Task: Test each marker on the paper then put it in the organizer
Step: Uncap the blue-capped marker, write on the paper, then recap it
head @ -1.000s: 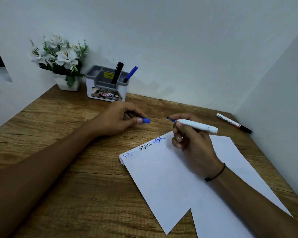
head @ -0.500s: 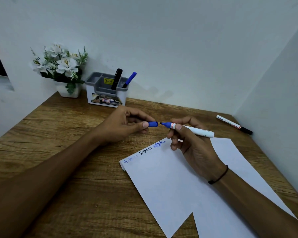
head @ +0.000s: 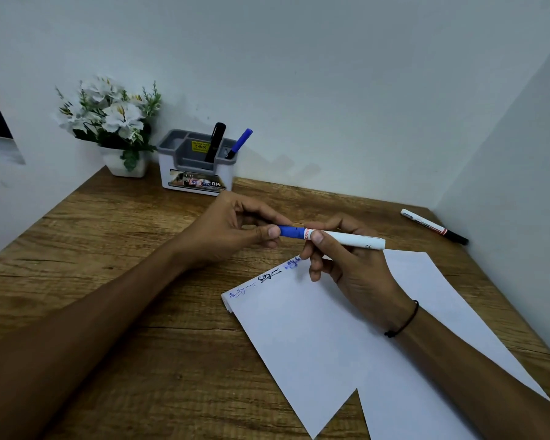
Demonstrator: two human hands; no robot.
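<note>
A: In the head view, what do your fingers hold?

B: Your right hand [head: 356,268] grips the white marker [head: 353,240] by its barrel, thumb and fingers curled round it, above the far edge of the paper [head: 346,338]. Your left hand [head: 226,230] pinches the blue cap [head: 291,232] between thumb and forefinger; the cap sits on the marker's left end, against the red band.

A: And the other things?

B: The organizer [head: 196,168] stands at the far side of the table [head: 108,281], a black marker [head: 216,141] and a blue marker [head: 240,142] upright in it, a flower pot [head: 126,165] just left of it. Another black-capped marker [head: 432,226] lies at the far right. Blue and black scribbles [head: 267,276] mark the paper's far edge.
</note>
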